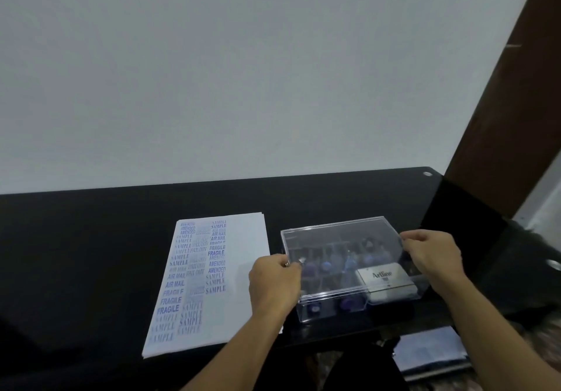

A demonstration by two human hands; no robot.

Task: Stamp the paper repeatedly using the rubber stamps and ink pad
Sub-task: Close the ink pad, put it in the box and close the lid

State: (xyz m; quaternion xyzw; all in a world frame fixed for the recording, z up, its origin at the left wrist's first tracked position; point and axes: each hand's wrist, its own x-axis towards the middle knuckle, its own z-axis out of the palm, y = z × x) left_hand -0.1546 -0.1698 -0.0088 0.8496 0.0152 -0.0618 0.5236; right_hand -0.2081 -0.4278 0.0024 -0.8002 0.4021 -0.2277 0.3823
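Observation:
A clear plastic box (pixel 349 305) stands on the black table, with its transparent lid (pixel 340 239) on top. Inside it I make out several purple-handled rubber stamps (pixel 349 302) and a white ink pad (pixel 386 281) labelled Artline. My left hand (pixel 273 281) grips the lid's left edge. My right hand (pixel 432 254) grips its right edge. Left of the box lies a stack of white paper (pixel 243 293), its top sheet covered on the left and middle with blue stamped words such as SAMPLE, FRAGILE and AIR MAIL.
The black glossy table (pixel 91 254) runs along a pale wall. A dark brown post (pixel 498 117) rises at the right. Below the table's front edge at the right, some papers (pixel 431 354) lie on the floor.

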